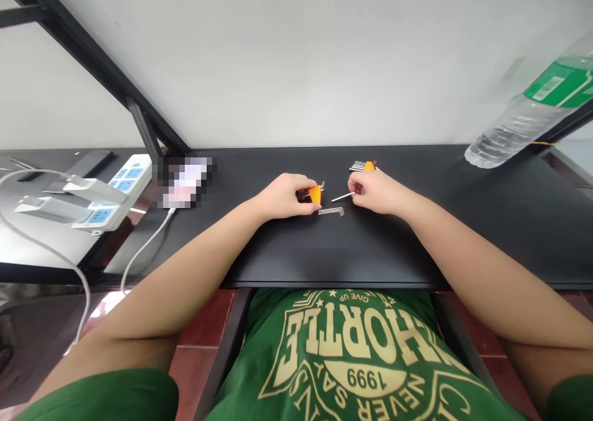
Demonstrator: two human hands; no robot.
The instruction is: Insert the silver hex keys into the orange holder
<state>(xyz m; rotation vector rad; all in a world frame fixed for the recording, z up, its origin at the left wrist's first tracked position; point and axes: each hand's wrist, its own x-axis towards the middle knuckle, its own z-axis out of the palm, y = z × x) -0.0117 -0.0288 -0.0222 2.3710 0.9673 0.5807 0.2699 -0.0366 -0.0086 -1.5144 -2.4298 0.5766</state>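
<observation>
My left hand (pixel 288 197) is closed around an orange hex key holder (pixel 315 194), with a few metal keys poking out of it. Between the fingertips of my right hand (pixel 370 191) is a single hex key (pixel 343 196), its straight end pointing left toward the holder. Several loose L-shaped hex keys (pixel 332 211) lie on the black table just below and right of my left fingertips. Behind my right hand rests a second orange holder (pixel 369 166) with several hex keys in it, partly hidden by the hand.
A water bottle (pixel 514 121) with a green label stands at the right rear. To the left are a white power strip (pixel 121 189) with plugs, a blurred-out phone (pixel 188 183) on a white cable (pixel 147 246), and a dark phone (pixel 90 163). A black frame (pixel 106 69) rises at the left.
</observation>
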